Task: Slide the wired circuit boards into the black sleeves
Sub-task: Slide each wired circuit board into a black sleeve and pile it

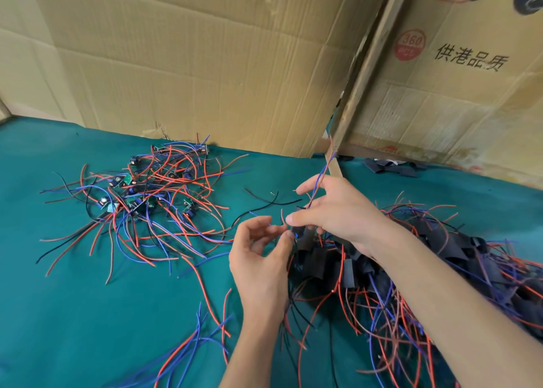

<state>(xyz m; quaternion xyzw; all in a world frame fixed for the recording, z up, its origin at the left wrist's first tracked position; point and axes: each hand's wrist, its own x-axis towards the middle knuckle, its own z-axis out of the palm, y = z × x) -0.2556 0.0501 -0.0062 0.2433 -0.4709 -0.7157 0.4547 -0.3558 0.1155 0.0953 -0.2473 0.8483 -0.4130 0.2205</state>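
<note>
On the green bench (88,299), bare wired circuit boards (138,193) wait heaped at left within reach, while the left hand (261,267), grip pinching the board's end, feeds it into the black sleeve (299,231) steadied by the right hand (332,211), above the sleeved pile (440,270).

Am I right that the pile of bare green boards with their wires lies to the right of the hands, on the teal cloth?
Not quite: the head view shows the pile of bare green boards lying to the left of the hands, on the teal cloth.
</note>
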